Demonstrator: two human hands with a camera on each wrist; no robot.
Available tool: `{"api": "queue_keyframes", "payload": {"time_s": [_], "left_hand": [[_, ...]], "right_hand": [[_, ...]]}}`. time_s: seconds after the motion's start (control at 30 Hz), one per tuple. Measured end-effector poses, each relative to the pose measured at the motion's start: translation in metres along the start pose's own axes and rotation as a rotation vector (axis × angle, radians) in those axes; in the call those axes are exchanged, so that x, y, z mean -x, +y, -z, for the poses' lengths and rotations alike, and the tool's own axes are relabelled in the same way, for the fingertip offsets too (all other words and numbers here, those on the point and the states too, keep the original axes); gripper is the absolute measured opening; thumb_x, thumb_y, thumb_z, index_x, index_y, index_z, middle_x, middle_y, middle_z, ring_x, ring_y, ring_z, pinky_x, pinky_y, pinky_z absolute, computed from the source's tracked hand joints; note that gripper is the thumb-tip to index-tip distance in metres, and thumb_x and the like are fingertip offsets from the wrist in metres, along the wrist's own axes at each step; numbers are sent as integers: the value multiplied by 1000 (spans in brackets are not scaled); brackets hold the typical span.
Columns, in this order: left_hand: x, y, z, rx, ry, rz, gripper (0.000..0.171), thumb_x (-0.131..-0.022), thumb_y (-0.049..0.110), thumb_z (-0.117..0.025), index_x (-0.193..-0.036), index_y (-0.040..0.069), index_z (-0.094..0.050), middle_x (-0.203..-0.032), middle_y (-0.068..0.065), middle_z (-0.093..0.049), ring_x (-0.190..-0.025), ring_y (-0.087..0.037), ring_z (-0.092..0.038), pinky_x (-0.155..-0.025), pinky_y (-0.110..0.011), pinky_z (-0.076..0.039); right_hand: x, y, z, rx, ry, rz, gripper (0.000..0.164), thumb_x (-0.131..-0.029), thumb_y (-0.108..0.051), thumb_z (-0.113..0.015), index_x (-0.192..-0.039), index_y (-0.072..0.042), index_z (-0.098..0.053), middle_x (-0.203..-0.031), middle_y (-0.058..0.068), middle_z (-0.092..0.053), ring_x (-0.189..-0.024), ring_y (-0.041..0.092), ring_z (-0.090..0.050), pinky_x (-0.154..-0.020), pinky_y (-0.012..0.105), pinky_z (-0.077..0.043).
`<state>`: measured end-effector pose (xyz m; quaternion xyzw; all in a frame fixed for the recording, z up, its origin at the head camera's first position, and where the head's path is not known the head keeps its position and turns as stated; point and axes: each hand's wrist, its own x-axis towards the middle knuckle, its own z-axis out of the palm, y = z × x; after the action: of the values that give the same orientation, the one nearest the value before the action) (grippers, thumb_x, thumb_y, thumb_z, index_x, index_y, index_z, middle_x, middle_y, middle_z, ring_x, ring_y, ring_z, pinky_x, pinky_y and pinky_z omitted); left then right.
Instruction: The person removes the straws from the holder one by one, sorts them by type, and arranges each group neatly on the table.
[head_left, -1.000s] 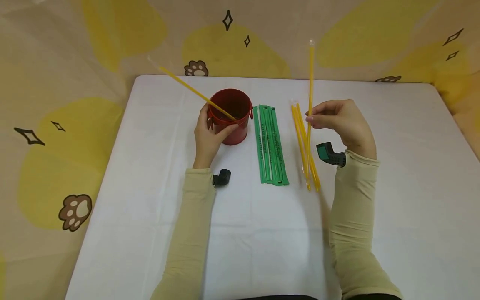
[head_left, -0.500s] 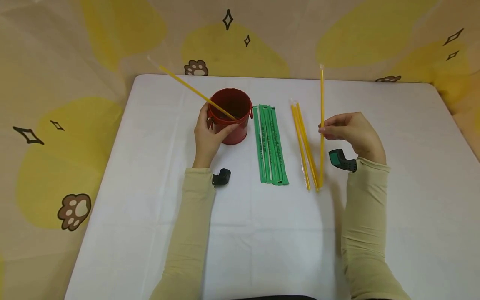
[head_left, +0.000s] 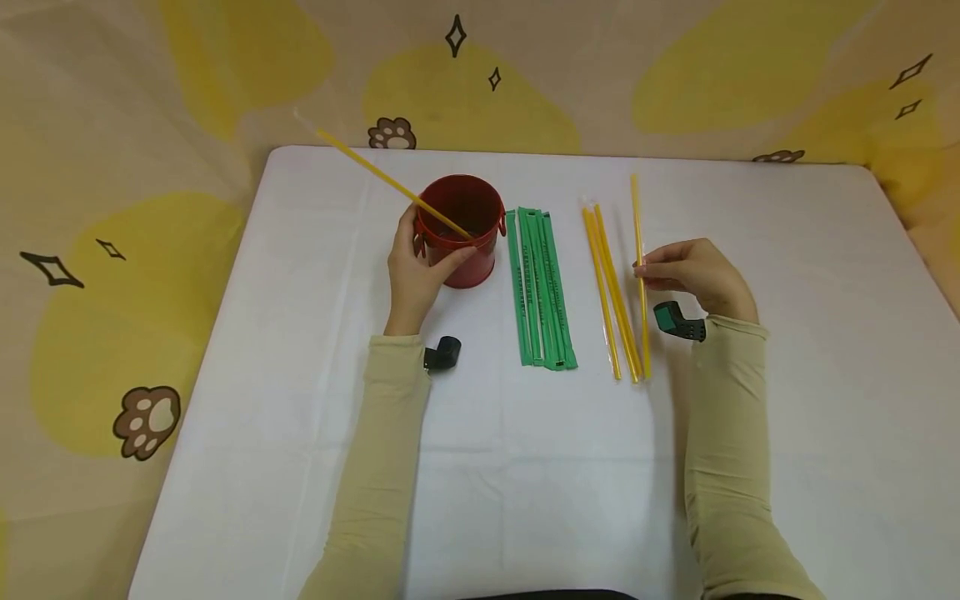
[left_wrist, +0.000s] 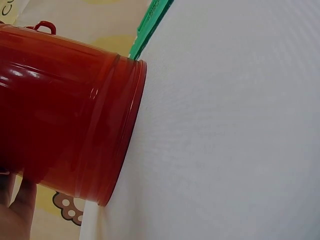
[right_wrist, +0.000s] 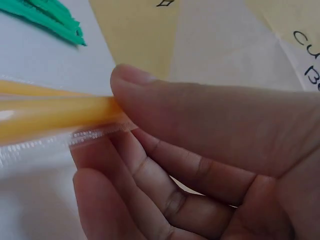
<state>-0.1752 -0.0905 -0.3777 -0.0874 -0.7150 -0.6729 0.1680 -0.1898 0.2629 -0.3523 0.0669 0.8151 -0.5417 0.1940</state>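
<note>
My left hand (head_left: 415, 279) grips a small red metal bucket (head_left: 471, 268) by its left side, thumb over the near rim. One yellow straw (head_left: 367, 164) in a clear wrapper leans inside the bucket and juts out to the upper left. In the left wrist view the bucket (left_wrist: 60, 115) fills the left side, its base at the white tabletop. Between thumb and fingers my right hand (head_left: 693, 271) pinches another wrapped yellow straw (head_left: 638, 225) around its middle. The right wrist view shows that straw (right_wrist: 55, 117) under the thumb, its clear wrapper crinkled along the edge.
Several green paper-wrapped straws (head_left: 542, 292) lie side by side right of the bucket. Several more yellow straws (head_left: 611, 292) lie just left of the right hand. The white table (head_left: 525, 500) ends at the back against a yellow patterned cloth (head_left: 517, 83).
My right hand has moved the pinched straw rightward off the other yellow straws, then lowered its far end toward the table. The left hand and bucket have stayed in place.
</note>
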Motion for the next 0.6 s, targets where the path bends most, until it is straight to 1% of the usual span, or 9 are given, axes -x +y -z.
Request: {"api": "queue_keyframes", "payload": {"time_s": [0.23,0.3,0.47,0.6], "left_hand": [[0,0,0,-15,3,6,75,-76,-1,-77,-137,-10,-36,-135,-23,-46,-124,-25,-43,-106,-30,-37],[-1,-1,0,-18,4,5,74,-75,-1,-77,-137,-10,-36,-135,-23,-46,-124,-25,-43,-106,-29,-37],[-1,-3,-1,-15,8,2,74,-75,-1,-77,-136,-10,-37,-134,-24,-47,-123,-25,-44,-105,-29,-37],[-1,-4,-1,-13,7,-6,75,-75,0,-78,-137,-10,-36,-134,-24,-47,-123,-26,-44,-105,-30,-37]], "right_hand": [[-9,9,-1,6,-18,-56,14,-82,-15,-75,-91,-4,-72,-80,-1,-70,-71,12,-67,-71,24,-56],[-9,10,-1,5,-17,-60,13,-82,-15,-75,-90,-5,-72,-80,0,-70,-70,12,-67,-70,24,-56],[-11,15,-2,-41,-18,-57,5,-83,-11,-73,-85,-6,-72,-80,1,-70,-70,12,-67,-70,25,-57],[-14,19,-5,-70,-25,-67,4,-84,-9,-71,-86,-6,-73,-81,2,-70,-71,12,-67,-70,25,-57]]}}
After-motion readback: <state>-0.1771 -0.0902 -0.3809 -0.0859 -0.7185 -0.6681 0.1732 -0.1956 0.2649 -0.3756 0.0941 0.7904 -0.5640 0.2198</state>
